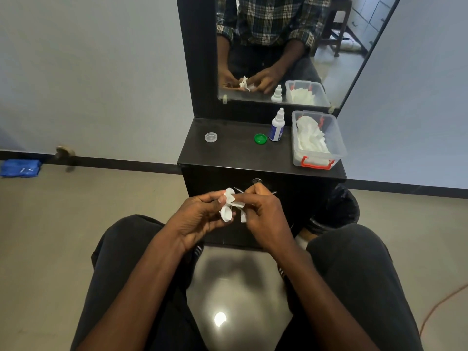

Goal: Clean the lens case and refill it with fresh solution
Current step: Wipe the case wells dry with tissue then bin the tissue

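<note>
My left hand (200, 219) grips the white lens case (226, 214) in front of the dark cabinet, above my lap. My right hand (263, 216) pinches a crumpled white tissue (234, 200) against the case. On the cabinet top lie a clear cap (211, 137) at the left and a green cap (260, 138) near the middle. A white solution bottle (277, 126) with a blue label stands upright beside the green cap.
A clear plastic box (317, 158) with red clips holds white tissues at the right of the cabinet top (235, 153). A mirror (278, 46) rises behind it. A blue cloth (21, 168) lies on the floor at the far left, and an orange cable (440, 307) runs at the right.
</note>
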